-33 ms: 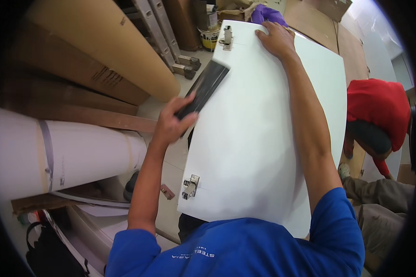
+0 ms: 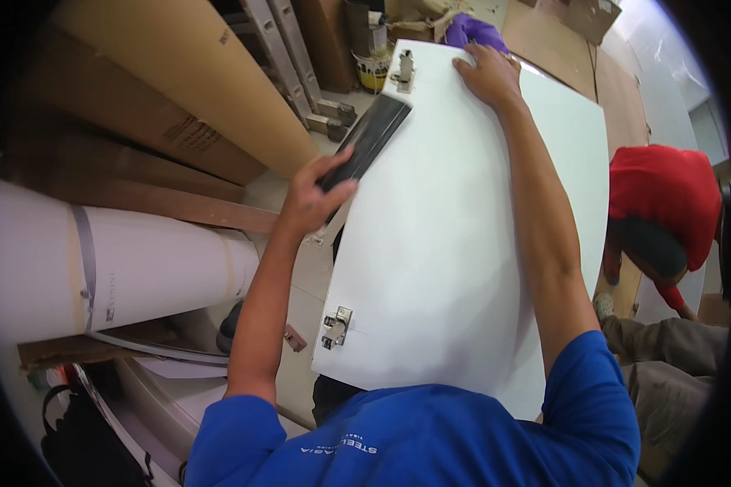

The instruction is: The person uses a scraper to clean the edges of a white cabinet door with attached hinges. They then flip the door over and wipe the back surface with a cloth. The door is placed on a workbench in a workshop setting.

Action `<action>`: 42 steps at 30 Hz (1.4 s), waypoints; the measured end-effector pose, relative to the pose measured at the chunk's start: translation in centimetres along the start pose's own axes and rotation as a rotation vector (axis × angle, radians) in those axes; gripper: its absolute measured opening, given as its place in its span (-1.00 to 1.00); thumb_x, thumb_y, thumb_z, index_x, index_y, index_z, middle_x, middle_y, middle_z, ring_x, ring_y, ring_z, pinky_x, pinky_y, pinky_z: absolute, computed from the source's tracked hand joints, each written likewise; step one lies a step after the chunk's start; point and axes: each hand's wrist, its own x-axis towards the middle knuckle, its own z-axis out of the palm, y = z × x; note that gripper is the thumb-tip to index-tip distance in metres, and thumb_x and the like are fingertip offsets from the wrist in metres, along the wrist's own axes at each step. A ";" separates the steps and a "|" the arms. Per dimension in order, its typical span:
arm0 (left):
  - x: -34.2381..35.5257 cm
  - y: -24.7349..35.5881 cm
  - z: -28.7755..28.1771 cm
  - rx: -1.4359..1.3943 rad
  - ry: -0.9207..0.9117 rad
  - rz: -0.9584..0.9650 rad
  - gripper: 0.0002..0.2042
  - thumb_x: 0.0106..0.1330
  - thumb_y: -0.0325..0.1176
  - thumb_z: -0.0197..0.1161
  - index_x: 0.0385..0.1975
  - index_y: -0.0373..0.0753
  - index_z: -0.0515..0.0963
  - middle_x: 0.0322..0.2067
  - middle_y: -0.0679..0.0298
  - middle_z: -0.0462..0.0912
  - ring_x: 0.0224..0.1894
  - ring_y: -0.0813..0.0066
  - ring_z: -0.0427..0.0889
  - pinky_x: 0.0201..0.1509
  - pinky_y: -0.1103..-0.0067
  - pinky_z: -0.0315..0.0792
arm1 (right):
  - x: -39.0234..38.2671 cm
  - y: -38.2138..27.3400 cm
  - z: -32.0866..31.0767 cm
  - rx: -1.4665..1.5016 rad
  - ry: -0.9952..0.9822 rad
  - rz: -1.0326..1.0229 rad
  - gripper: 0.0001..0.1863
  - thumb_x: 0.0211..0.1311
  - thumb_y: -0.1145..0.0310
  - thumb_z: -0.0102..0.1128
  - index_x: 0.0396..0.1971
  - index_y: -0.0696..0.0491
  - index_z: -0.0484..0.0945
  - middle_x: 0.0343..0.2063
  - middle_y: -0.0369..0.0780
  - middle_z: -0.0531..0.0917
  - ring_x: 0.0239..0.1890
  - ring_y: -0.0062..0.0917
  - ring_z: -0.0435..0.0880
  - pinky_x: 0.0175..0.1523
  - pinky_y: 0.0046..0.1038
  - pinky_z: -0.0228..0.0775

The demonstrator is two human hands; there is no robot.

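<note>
Tiled floor (image 2: 307, 276), cluttered. Tin (image 2: 373, 75) near ladder (image 2: 270, 49), contents unclear; black bag (image 2: 85, 442) lower left, inside hidden. White panel (image 2: 439, 235) before person. Left hand (image 2: 317, 195) grips black bar (image 2: 371, 140) at panel's left edge. Right hand (image 2: 493, 79) on far edge; cannot tell whether gripping.

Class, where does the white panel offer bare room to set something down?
White panel: bare across the middle, between the lower hinge and right forearm. Crowded toward its far end: upper hinge, black bar and right hand.

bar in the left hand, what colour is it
The bar is black with a slight sheen; the head view shows it best.
</note>
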 end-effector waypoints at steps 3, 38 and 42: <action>5.0 0.6 0.2 -0.054 0.081 -0.068 -0.42 0.31 -0.20 0.51 0.34 -0.21 0.61 -0.05 0.10 0.69 0.01 0.37 0.64 0.19 0.50 0.49 | -0.3 0.1 -0.3 -0.013 0.014 0.029 -0.36 0.42 -0.09 0.21 0.37 -0.06 0.58 0.35 -0.13 0.62 0.45 -0.24 0.50 0.59 0.00 -0.05; 6.8 2.4 3.4 0.387 0.136 -0.061 -0.45 0.31 -0.29 0.49 0.31 -0.28 0.62 -0.07 -0.09 0.75 -0.07 0.11 0.77 0.14 0.32 0.60 | 0.4 -0.4 -0.7 0.106 0.008 -0.034 -0.40 0.36 -0.04 0.26 0.29 -0.05 0.65 0.17 -0.10 0.70 0.34 -0.25 0.59 0.54 -0.01 0.00; 2.5 4.5 2.4 0.389 0.093 -0.010 -0.43 0.32 -0.22 0.49 0.31 -0.31 0.61 -0.04 -0.09 0.74 0.00 0.11 0.76 0.15 0.35 0.59 | -0.2 0.1 -1.2 0.048 0.061 -0.028 -0.40 0.37 -0.04 0.26 0.30 -0.05 0.64 0.17 -0.10 0.70 0.33 -0.27 0.59 0.54 -0.02 0.02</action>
